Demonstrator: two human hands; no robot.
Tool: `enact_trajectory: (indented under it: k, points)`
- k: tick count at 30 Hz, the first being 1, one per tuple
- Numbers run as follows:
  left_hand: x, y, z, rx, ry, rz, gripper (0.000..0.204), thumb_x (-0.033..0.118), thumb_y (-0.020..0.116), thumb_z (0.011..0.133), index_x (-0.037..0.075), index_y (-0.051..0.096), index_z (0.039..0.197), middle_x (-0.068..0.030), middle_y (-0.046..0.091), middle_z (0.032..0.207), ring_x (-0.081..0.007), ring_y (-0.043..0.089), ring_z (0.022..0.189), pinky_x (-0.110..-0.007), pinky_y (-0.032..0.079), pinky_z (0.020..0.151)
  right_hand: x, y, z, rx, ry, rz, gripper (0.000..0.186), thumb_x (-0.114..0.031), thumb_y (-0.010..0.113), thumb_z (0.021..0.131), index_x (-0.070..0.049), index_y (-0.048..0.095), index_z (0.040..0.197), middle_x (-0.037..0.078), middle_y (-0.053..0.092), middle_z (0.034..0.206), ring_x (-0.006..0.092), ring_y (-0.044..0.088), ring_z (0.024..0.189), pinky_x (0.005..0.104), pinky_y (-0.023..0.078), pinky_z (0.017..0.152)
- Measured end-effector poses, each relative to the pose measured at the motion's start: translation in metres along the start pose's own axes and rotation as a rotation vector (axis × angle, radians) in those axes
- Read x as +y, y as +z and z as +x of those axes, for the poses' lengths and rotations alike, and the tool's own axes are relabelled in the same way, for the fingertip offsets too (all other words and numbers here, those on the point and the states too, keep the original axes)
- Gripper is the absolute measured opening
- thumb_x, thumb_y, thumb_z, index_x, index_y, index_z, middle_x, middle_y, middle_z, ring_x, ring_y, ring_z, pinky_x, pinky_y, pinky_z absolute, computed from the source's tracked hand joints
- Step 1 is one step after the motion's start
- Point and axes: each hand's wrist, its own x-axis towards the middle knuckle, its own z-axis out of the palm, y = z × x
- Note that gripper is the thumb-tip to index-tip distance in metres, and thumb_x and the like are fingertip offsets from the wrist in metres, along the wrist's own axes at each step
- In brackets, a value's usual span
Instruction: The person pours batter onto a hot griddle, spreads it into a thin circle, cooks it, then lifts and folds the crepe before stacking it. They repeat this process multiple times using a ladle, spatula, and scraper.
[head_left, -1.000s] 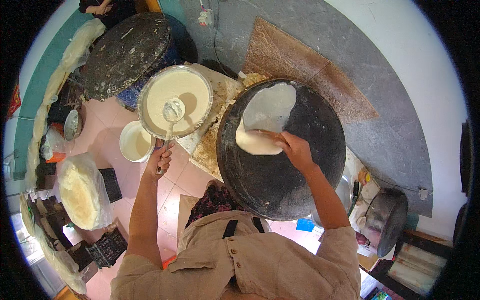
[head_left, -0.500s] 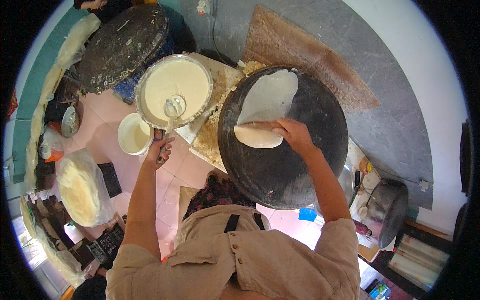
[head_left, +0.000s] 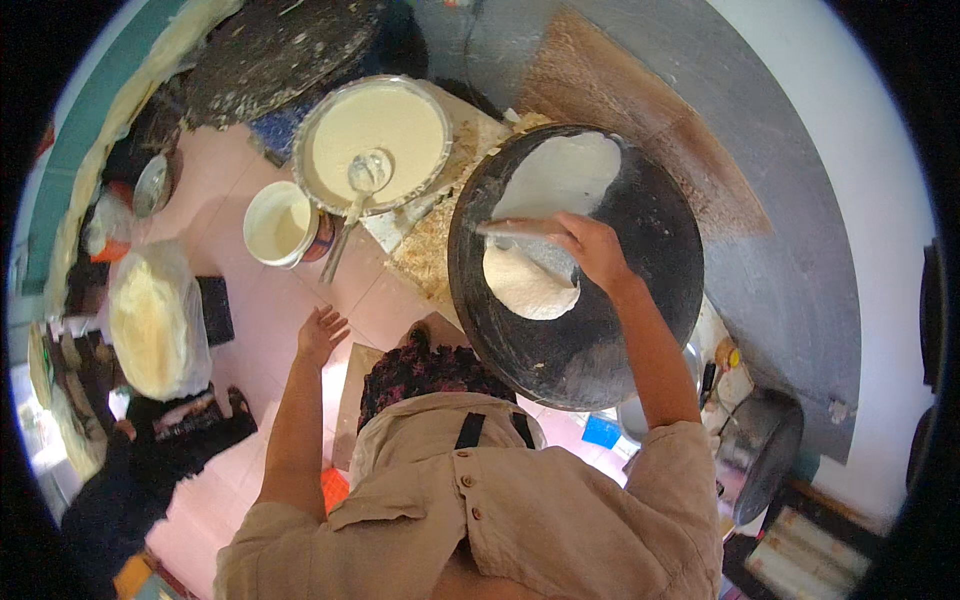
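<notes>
My right hand (head_left: 598, 252) grips a flat wooden spreader (head_left: 520, 229) over the round black griddle (head_left: 640, 320). Pale batter lies on the griddle: a thin, smooth patch (head_left: 572, 172) beyond the spreader and a thicker, rounded patch (head_left: 522, 284) on its near side. Off to the left, my left hand (head_left: 322, 335) hangs above the floor with its fingers apart, holding nothing. A metal ladle (head_left: 346, 238) rests in the wide basin (head_left: 447, 140) of cream-coloured batter, its handle sloping over the rim towards that hand.
Beside the basin stands a white bucket (head_left: 270, 252). A large, dark round lid (head_left: 275, 60) sits at the far left. Pale round sheets in clear plastic (head_left: 158, 320) lie to the left. A person in dark clothing (head_left: 130, 490) is at lower left. A dark pot (head_left: 762, 440) stands right.
My left hand has let go of the ladle and drawn back towards me. The spreader has pushed the thicker batter nearer to me. A person's dark clothing now shows more fully at lower left.
</notes>
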Motion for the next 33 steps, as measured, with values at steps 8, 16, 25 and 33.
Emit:
enact_trajectory:
  k: [8,16,25,33]
  points:
    - [-0.176,-0.069,-0.117,0.24,-0.049,-0.214,0.054,0.043,0.042,0.101,0.003,0.043,0.138,-0.0146,0.05,0.124,-0.0359,0.051,0.119,-0.052,0.045,0.101,0.025,-0.041,-0.073,-0.334,-0.079,0.089,0.029,-0.021,0.065,0.088,-0.003,0.063,0.111,0.017,0.066,0.102,0.034,0.064,0.094,0.0388,0.05,0.08]
    - [-0.279,-0.054,-0.188,0.259,-0.091,-0.273,0.053,0.04,0.046,0.1,0.003,0.044,0.137,-0.0131,0.051,0.123,-0.0334,0.054,0.115,-0.05,0.046,0.1,0.013,-0.025,-0.037,-0.192,-0.168,0.111,0.028,-0.018,0.065,0.089,-0.004,0.062,0.113,0.019,0.065,0.099,0.0334,0.065,0.091,0.0384,0.049,0.078]
    - [-0.27,-0.033,-0.207,0.229,-0.019,-0.156,0.049,0.036,0.045,0.101,0.002,0.046,0.136,-0.0162,0.052,0.119,-0.0332,0.058,0.107,-0.049,0.05,0.093,0.022,-0.041,-0.062,-0.483,-0.324,0.086,0.024,-0.018,0.065,0.086,-0.006,0.064,0.107,0.015,0.065,0.093,0.033,0.064,0.091,0.0393,0.049,0.078]
    - [-0.262,-0.029,-0.194,0.231,-0.047,-0.084,0.048,0.036,0.047,0.1,0.002,0.047,0.134,-0.0156,0.054,0.115,-0.0319,0.06,0.103,-0.048,0.052,0.09,0.025,-0.049,-0.073,-0.417,-0.167,0.098,0.026,-0.018,0.062,0.089,-0.007,0.066,0.112,0.013,0.069,0.104,0.0288,0.066,0.093,0.0357,0.049,0.084]
